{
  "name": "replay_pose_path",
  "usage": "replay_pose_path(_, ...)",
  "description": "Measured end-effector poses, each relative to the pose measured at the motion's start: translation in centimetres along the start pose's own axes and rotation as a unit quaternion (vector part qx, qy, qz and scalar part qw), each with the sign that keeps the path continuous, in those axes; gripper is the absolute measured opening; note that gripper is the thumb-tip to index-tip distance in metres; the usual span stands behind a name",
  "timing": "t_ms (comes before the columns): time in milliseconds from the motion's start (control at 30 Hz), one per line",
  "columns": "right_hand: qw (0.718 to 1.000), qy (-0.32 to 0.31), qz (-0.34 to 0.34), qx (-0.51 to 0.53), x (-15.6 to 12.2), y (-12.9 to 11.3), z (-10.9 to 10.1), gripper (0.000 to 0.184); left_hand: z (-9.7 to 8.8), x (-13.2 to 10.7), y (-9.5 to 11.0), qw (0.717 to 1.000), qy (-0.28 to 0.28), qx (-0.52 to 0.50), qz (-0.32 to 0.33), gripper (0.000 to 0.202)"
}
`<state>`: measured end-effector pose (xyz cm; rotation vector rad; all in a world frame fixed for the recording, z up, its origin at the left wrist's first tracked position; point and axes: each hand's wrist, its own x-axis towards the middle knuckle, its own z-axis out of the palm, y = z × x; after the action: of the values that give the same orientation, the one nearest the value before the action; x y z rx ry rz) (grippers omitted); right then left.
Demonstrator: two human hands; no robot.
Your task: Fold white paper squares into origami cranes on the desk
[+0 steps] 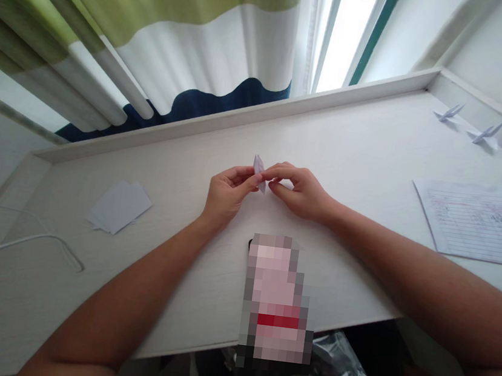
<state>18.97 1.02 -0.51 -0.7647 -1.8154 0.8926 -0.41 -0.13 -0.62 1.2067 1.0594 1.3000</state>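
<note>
Above the counter [339, 144], I pinch folded paper [258, 163] in the left hand [225, 197], best creased lightly by the loosely spread right hand [303, 191].

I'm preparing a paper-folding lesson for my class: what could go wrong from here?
The small folded paper, pinched in the left hand, might slip or crumple if squeezed hard. The overlapping paper pieces lie with nothing weighing them down, so they could scatter if the left forearm swings outward.
</note>
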Motion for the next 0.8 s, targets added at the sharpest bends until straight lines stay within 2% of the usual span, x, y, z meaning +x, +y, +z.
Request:
replay_pose_path(200, 0.997, 0.045, -0.058, -0.035, -0.1, 0.0, -0.2, 0.029, -0.1, 0.2, 0.3, 0.998, -0.007, -0.045, -0.032, 0.04)
replay_pose_path(400, 0.985, -0.02, -0.117, -0.127, 0.0, 0.7, -1.1, 0.023, -0.2, 0.1, 0.8, 0.997, -0.011, -0.049, -0.066, 0.039)
replay_pose_path(567, 0.973, -0.026, -0.157, -0.164, 0.1, 0.7, -1.6, 0.017, -0.6, 0.2, 1.3, 0.991, -0.068, -0.042, -0.107, 0.042)
replay_pose_path(667, 0.968, -0.023, -0.174, -0.177, 0.1, 0.5, -1.7, 0.014, -0.7, 0.0, 1.4, 0.992, -0.078, -0.04, -0.093, 0.04)
replay_pose_path(800, 0.968, -0.012, -0.156, -0.198, 0.0, 0.4, -1.8, 0.016, -0.6, -0.3, 1.1, 0.994, -0.096, -0.024, -0.037, 0.017)
